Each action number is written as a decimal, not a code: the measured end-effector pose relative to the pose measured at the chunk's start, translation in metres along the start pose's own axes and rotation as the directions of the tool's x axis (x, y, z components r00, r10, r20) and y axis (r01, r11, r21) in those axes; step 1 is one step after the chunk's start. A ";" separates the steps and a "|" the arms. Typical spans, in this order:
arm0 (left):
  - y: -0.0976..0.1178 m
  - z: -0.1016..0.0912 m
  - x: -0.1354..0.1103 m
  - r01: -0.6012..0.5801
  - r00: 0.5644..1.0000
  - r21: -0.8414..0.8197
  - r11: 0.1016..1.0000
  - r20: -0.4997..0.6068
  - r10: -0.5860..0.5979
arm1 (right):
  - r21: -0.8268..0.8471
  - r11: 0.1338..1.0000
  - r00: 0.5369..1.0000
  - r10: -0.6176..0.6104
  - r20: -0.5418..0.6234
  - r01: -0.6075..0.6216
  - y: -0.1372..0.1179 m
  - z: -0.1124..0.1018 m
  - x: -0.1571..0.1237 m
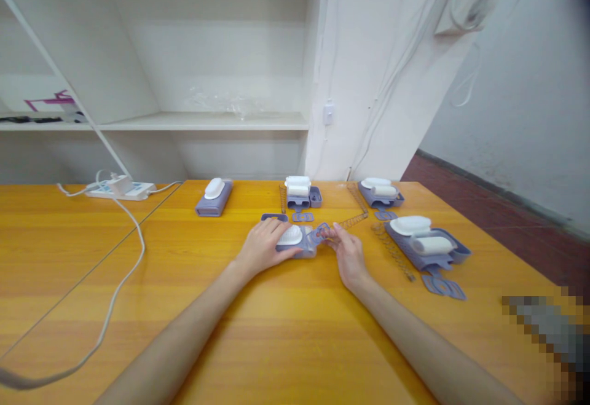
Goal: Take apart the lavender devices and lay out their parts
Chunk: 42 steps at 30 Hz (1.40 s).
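My left hand point(266, 245) is wrapped over a purple plastic case point(306, 250) lying on the table in front of me. A ribbed white oval piece point(291, 235) on the case shows beside its fingers. At the case's right end, my right hand point(346, 251) pinches a small flat purple plate with cut-outs point(321, 231). A thin brownish coil spring point(353, 220) stretches from near these fingers toward the back right; whether they hold it too, I cannot tell. Just behind my left hand sits a small purple tray point(273, 217), partly covered.
Further purple cases with white ovals and rolls stand at the back left point(214, 199), back middle point(297, 199), back right point(375, 193) and right point(415, 248). Loose springs point(396, 254) and flat plates point(443, 287) lie by some. A power strip point(120, 188) and its cable point(124, 270) occupy the left.
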<state>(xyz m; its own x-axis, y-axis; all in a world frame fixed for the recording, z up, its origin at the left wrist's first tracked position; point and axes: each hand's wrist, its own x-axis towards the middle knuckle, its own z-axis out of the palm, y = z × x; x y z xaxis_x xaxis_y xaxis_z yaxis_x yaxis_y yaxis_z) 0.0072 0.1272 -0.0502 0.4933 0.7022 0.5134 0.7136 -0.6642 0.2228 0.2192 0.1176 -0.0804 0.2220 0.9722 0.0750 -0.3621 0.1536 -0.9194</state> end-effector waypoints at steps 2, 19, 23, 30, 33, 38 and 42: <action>-0.005 0.001 -0.003 0.010 1.000 0.018 1.000 -0.018 -0.010 | -0.065 0.998 0.998 -0.015 0.054 0.018 0.003 -0.001 -0.002; 0.025 0.015 -0.016 -0.311 0.930 0.322 0.894 -0.093 0.357 | -0.186 0.982 0.950 0.021 0.312 0.039 0.001 -0.003 -0.008; 0.022 0.016 -0.017 -0.313 0.916 0.353 0.882 -0.132 0.378 | -0.197 0.980 0.942 0.032 0.335 0.037 -0.001 0.001 -0.009; 0.016 0.015 -0.017 -0.320 0.909 0.330 0.888 -0.157 0.386 | -0.266 0.959 0.957 -0.016 0.289 0.097 -0.005 0.006 -0.011; 0.014 0.016 -0.017 -0.330 0.903 0.323 0.887 -0.166 0.397 | -0.293 0.945 0.952 -0.050 0.301 0.142 -0.007 0.006 -0.011; 0.012 0.017 -0.017 -0.323 0.893 0.312 0.893 -0.213 0.397 | -0.268 0.958 0.941 -0.009 0.338 0.105 -0.009 0.007 -0.011; 0.012 0.015 -0.018 -0.286 0.892 0.323 0.902 -0.256 0.374 | -0.277 0.953 0.941 -0.022 0.339 0.122 -0.011 0.008 -0.012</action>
<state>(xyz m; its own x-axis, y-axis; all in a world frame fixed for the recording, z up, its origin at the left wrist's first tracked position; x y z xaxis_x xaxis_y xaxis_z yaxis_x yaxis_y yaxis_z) 0.0150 0.1106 -0.0691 0.5793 0.3122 0.7530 0.6636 -0.7170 -0.2133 0.2132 0.1058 -0.0677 -0.0900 0.9710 0.2217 -0.0668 0.2162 -0.9741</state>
